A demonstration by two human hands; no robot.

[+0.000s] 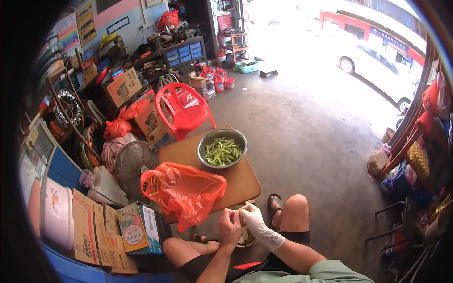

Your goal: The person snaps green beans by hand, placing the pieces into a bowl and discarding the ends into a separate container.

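Note:
My bare left hand (230, 227) and my right hand (257, 223), in a white glove, meet in front of my lap with fingertips pinched together. Whatever they hold between them is too small to make out. Beneath them, partly covered by my hands, a round container (246, 239) has pale and dark bits in it. Just beyond, on a low brown table (247, 181), lies a crumpled, translucent red plastic bag (191, 191), its near end drooping over the edge. A metal bowl (201, 158) of cut green vegetable pieces (222, 152) stands at the table's far side.
Behind the table is a red plastic chair (186, 111). On the left stand a floor fan (136, 165), cardboard boxes (89, 226) and a white bucket (57, 212). Shelves with bags line the right wall. A white car (373, 63) is parked outside the wide doorway.

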